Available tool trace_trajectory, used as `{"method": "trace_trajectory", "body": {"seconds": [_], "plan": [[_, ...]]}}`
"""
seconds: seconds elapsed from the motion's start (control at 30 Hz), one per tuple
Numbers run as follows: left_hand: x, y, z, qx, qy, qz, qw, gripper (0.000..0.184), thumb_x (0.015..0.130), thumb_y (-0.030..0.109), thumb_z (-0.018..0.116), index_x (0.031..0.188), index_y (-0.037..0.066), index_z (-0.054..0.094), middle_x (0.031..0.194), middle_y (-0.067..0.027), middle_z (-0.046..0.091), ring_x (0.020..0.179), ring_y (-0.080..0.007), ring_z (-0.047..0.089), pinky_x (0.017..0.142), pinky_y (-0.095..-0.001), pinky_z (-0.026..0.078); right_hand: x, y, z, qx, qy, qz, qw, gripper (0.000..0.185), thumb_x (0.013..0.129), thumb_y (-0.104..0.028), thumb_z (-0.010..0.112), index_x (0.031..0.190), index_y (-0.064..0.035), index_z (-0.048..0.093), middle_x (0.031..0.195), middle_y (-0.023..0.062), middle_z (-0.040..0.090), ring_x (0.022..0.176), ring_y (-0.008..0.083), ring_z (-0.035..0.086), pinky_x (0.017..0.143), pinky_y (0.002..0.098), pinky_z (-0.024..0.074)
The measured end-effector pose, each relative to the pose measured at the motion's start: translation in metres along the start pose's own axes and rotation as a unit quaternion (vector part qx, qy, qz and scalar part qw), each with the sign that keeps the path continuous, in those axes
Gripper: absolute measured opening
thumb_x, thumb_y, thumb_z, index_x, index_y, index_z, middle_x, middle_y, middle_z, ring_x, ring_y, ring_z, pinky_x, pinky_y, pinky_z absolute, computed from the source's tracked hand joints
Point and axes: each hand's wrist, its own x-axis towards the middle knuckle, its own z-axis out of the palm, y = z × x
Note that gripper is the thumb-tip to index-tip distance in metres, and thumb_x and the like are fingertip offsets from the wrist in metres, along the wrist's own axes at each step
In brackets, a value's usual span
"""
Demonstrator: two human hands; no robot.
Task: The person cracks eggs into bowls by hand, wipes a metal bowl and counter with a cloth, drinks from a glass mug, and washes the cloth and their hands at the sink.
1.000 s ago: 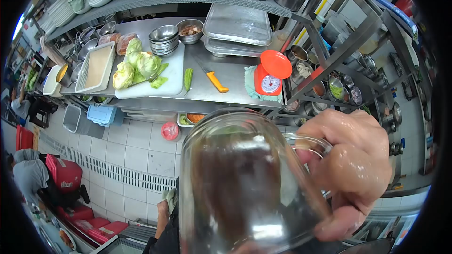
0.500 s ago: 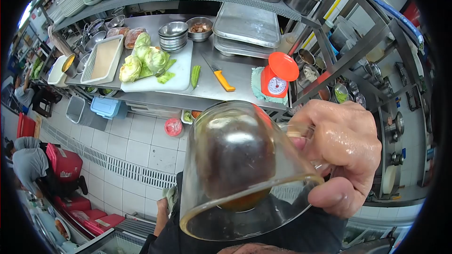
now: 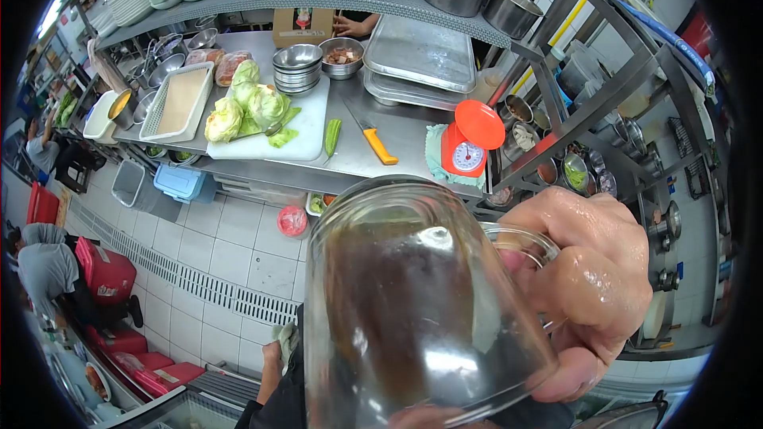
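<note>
My right hand (image 3: 592,294) is closed around the handle of a clear glass mug (image 3: 509,342). The mug is tilted very close to the camera, its base upward and its rim low toward me. Dark brown liquid (image 3: 397,294) shows through the glass, which blurs its exact level. Low on the left, my left hand (image 3: 272,357) hangs by my side, closed on a pale green cloth (image 3: 286,338). Only part of that hand shows.
Ahead, a steel counter holds lettuce (image 3: 258,107) on a white cutting board (image 3: 306,131), a yellow-handled knife (image 3: 380,145) and a red scale (image 3: 467,147). Behind it are a cardboard box (image 3: 304,28) and another person's hand (image 3: 350,26). A person (image 3: 52,270) bends near red bins (image 3: 107,274).
My right hand has tipped the mug further, bringing its base up and its rim lower. Across the counter, a cardboard box and another person's hand have come into view.
</note>
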Motion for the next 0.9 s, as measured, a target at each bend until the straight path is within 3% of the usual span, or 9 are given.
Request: {"method": "trace_trajectory", "body": {"seconds": [0.13, 0.23, 0.4, 0.5, 0.63, 0.8, 0.9], "plan": [[0.002, -0.002, 0.0, 0.001, 0.0, 0.004, 1.0, 0.038, 0.086, 0.036, 0.056, 0.107, 0.005, 0.063, 0.098, -0.0264, 0.066, 0.097, -0.0439, 0.06, 0.076, -0.0481, 0.047, 0.001, -0.019, 0.004, -0.119, 0.033, 0.03, 0.992, 0.056, 0.085, -0.054, 0.058, 0.061, -0.0037, 0.051, 0.065, 0.0184, 0.062, 0.043, 0.0198, 0.051, 0.04, 0.0295, 0.0303], [0.004, -0.003, 0.001, 0.002, 0.0, 0.008, 1.0, 0.038, 0.086, 0.036, 0.056, 0.107, 0.006, 0.063, 0.097, -0.0265, 0.065, 0.097, -0.0442, 0.06, 0.076, -0.0484, 0.047, 0.004, -0.024, -0.002, -0.118, 0.021, 0.041, 0.992, 0.052, 0.084, -0.05, 0.059, 0.06, -0.0052, 0.049, 0.065, 0.018, 0.062, 0.045, 0.0211, 0.051, 0.045, 0.0317, 0.0274], [0.009, 0.0, 0.003, 0.001, -0.002, 0.017, 1.0, 0.037, 0.086, 0.036, 0.056, 0.108, 0.006, 0.063, 0.097, -0.0266, 0.065, 0.097, -0.0447, 0.06, 0.076, -0.0488, 0.047, 0.031, -0.001, -0.022, 0.052, -0.067, -0.218, 0.972, 0.061, 0.083, -0.05, 0.068, 0.067, 0.0066, 0.051, 0.064, 0.0203, 0.054, 0.055, 0.0301, 0.057, 0.042, 0.0322, 0.0441], [0.013, 0.002, 0.003, 0.002, -0.003, 0.023, 1.0, 0.037, 0.086, 0.036, 0.056, 0.108, 0.006, 0.063, 0.097, -0.0266, 0.065, 0.097, -0.0451, 0.06, 0.076, -0.0491, 0.047, 0.031, -0.001, -0.021, 0.038, -0.044, -0.245, 0.968, 0.061, 0.084, -0.05, 0.067, 0.066, 0.0063, 0.05, 0.065, 0.021, 0.054, 0.054, 0.0295, 0.057, 0.041, 0.0318, 0.0439], [0.017, 0.005, 0.005, 0.005, -0.005, 0.029, 1.0, 0.037, 0.087, 0.036, 0.056, 0.108, 0.007, 0.063, 0.097, -0.0267, 0.065, 0.097, -0.0455, 0.06, 0.076, -0.0495, 0.047, 0.031, -0.006, -0.021, 0.016, -0.022, -0.235, 0.972, 0.062, 0.084, -0.051, 0.065, 0.065, 0.006, 0.05, 0.066, 0.0227, 0.056, 0.053, 0.0289, 0.057, 0.041, 0.0311, 0.0431], [0.02, 0.008, 0.004, 0.009, -0.008, 0.033, 0.999, 0.037, 0.087, 0.036, 0.056, 0.108, 0.007, 0.063, 0.097, -0.0268, 0.065, 0.096, -0.046, 0.06, 0.076, -0.0499, 0.047, 0.028, -0.021, -0.043, -0.032, -0.147, -0.071, 0.986, 0.062, 0.085, -0.053, 0.063, 0.064, 0.0036, 0.05, 0.065, 0.0221, 0.057, 0.05, 0.027, 0.056, 0.04, 0.0306, 0.041], [0.021, 0.008, 0.004, 0.011, -0.01, 0.034, 0.999, 0.037, 0.087, 0.036, 0.056, 0.108, 0.007, 0.062, 0.097, -0.0269, 0.065, 0.096, -0.0463, 0.06, 0.076, -0.0502, 0.047, 0.015, -0.017, -0.023, -0.033, -0.048, -0.007, 0.998, 0.059, 0.088, -0.053, 0.059, 0.061, -0.001, 0.05, 0.065, 0.0181, 0.06, 0.047, 0.0238, 0.054, 0.04, 0.0306, 0.0381]]}}
